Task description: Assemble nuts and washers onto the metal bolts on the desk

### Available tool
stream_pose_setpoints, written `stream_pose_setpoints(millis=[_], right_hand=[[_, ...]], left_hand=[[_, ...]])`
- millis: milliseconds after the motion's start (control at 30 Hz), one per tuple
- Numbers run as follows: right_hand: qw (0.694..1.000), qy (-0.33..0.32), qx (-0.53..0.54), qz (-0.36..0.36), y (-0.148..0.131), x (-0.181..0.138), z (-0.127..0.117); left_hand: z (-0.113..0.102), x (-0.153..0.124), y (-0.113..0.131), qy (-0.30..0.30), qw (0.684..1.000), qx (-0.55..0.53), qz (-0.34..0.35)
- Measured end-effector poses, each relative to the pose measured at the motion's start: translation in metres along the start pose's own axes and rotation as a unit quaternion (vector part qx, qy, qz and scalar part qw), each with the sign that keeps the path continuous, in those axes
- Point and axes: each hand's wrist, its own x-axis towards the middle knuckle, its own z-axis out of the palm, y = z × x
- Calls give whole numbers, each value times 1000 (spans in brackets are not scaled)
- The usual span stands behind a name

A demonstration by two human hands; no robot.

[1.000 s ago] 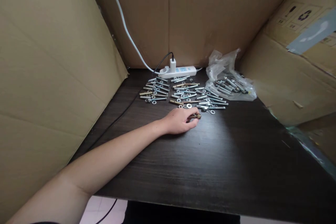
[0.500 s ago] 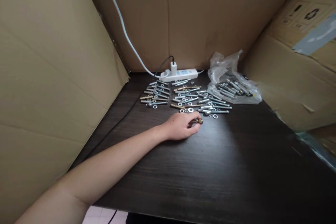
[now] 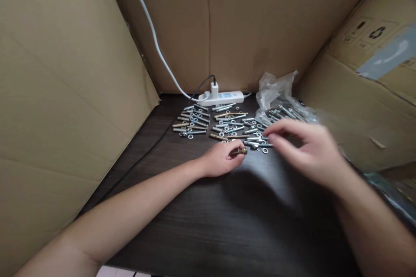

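Observation:
My left hand (image 3: 221, 160) rests on the dark table, its fingers wrapped round a brass-coloured expansion bolt (image 3: 239, 151). The bolt's nut end sticks out past the fingertips toward the right; its other end is hidden in the hand. Slightly blurred, my right hand (image 3: 302, 151) hangs above the table to the right, thumb and forefinger a little apart with nothing visible between them. Just beyond both hands lie rows of loose bolts and sleeves (image 3: 234, 129) with flat washers (image 3: 265, 150) among them. Most are silver, a few brass-coloured.
A clear plastic bag (image 3: 269, 91) holding several expansion bolts (image 3: 286, 113) lies at the back right, partly behind my right hand. At the back, a white power strip (image 3: 227, 98) carries a plugged-in charger (image 3: 214, 90). A black cable (image 3: 143, 156) crosses the left side. Cardboard walls (image 3: 175, 30) surround the table.
My right hand has come into view from the right and hangs near the left hand. The left hand still grips the bolt in nearly the same spot. The view has tilted slightly up.

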Motion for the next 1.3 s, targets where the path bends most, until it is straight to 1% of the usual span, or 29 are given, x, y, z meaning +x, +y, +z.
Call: stream_pose_setpoints(millis=[67, 133, 233, 333, 467, 700, 800, 933, 1033, 1200, 1300], right_hand=[[998, -51, 8, -28, 3, -2, 18], [994, -94, -4, -51, 6, -5, 34], [994, -91, -19, -63, 12, -9, 45], [994, -83, -17, -69, 15, -11, 46], [996, -76, -5, -56, 19, -13, 46], [994, -110, -12, 0, 14, -11, 47], [992, -128, -12, 17, 11, -11, 50], [993, -118, -6, 20, 12, -12, 51], [995, -98, 19, 22, 13, -12, 48], [995, -96, 31, -14, 12, -13, 47], [995, -96, 22, -1, 11, -13, 48]], left_hand=[[0, 0, 0, 3, 1000, 6, 9], [0, 0, 0, 4, 1000, 17, 5], [0, -2, 1, -1, 999, 36, -18], [0, -3, 0, -5, 999, 42, -34], [-2, -4, 1, -15, 998, 47, -31], [-5, -5, 7, -30, 995, 91, -42], [-4, -6, 7, -35, 993, 106, -29], [-3, -6, 6, -31, 992, 123, -6], [-3, -6, 6, -26, 991, 129, -9], [-2, -5, 7, -21, 994, 112, -4], [-1, -6, 7, -15, 993, 114, -12]])
